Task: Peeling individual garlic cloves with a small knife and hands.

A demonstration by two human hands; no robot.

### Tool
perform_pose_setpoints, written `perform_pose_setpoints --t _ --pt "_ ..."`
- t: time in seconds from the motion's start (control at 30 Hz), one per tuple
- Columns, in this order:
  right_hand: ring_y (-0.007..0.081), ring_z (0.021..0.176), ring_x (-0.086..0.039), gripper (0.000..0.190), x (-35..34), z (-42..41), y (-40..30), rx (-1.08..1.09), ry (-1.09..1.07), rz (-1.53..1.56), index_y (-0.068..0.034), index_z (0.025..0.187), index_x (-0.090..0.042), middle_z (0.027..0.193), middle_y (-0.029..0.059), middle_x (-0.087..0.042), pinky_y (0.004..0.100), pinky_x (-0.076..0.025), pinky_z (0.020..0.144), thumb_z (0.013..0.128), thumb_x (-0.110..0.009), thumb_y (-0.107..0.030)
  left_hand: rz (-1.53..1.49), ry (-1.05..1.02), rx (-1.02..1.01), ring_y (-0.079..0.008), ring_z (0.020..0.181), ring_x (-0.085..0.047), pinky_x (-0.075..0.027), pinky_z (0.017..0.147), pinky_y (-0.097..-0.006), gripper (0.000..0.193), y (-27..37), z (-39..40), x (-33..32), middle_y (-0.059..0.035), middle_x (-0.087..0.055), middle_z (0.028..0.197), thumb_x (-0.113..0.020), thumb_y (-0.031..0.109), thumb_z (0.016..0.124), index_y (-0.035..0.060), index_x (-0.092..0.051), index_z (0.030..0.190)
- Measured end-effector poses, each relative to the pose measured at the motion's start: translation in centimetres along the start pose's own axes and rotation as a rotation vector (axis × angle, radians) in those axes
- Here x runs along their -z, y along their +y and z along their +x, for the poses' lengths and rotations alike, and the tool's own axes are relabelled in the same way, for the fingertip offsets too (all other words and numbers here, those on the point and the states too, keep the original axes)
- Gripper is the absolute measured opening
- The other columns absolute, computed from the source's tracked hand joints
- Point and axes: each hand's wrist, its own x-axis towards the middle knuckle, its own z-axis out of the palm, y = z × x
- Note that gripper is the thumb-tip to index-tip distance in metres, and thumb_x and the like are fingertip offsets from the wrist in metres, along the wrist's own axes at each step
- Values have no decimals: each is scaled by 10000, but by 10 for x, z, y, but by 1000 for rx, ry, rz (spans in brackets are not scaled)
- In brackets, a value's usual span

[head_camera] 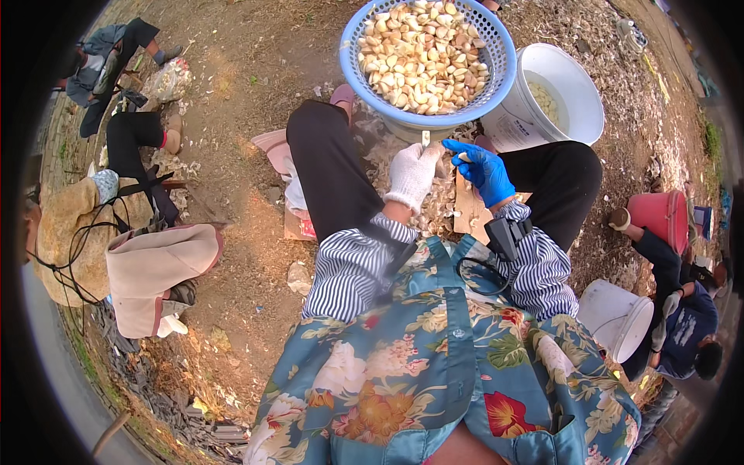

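Note:
My left hand (410, 174), in a white knit glove, is between my knees with its fingers curled together. Something brownish shows at its fingertips; whether it is a garlic clove or a stained glove tip I cannot tell. My right hand (482, 173) wears a blue rubber glove and pinches a pale garlic clove (464, 157). Its forefinger points toward the left fingertips, almost touching them. Just beyond both hands stands a blue perforated plastic basket (504, 87), heaped with unpeeled-looking garlic cloves (424, 58), on top of a pale container (407, 129).
Right of the basket, a white bucket (587, 110) holds peeled cloves in liquid. Garlic skins (442, 203) and a wooden board (469, 209) lie between my legs. A seated person (93, 203) is on the left; another (686, 331) sits right, near white (610, 317) and red (657, 218) buckets.

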Motion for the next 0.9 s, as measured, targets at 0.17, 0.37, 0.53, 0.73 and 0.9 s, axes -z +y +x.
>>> perform_pose_setpoints --t 0.17,0.37,0.53,0.73,0.9 --pt "62 682 -536 303 -8 -9 -8 66 -15 -164 -19 1160 -546 869 47 -620 160 -438 641 879 -464 -96 72 42 -115 -98 572 -535 -407 513 -236 193 0 -1 -4 -32 -609 686 -551 185 832 1 -607 818" --pt "66 647 -529 267 -4 -9 -6 117 -16 -307 -10 1126 -556 796 40 -602 181 -438 603 890 -452 -78 567 42 -362 -231 665 -604 -451 607 -315 193 2 -5 -6 -138 -630 785 -590 189 789 22 -627 877" --pt "75 596 -512 227 -3 -9 -6 82 -12 -416 -1 1045 -579 731 40 -587 190 -423 557 871 -451 -70 787 42 -520 -322 738 -592 -463 624 -380 191 3 -10 -9 -156 -609 752 -598 232 763 55 -632 825" --pt "73 586 -502 215 -2 -12 -25 43 -101 -679 10 987 -587 706 34 -574 194 -405 527 842 -475 -103 877 -6 -577 -324 701 -590 -464 600 -384 146 9 -14 -10 -169 -595 723 -587 168 731 55 -629 814" --pt "50 603 -465 197 9 -7 -42 -80 -311 -657 2 962 -583 691 -2 -538 180 -368 534 850 -487 -127 303 -127 -267 -182 546 -576 -431 487 -259 95 -1 -11 -11 -110 -613 642 -596 112 743 33 -629 785"
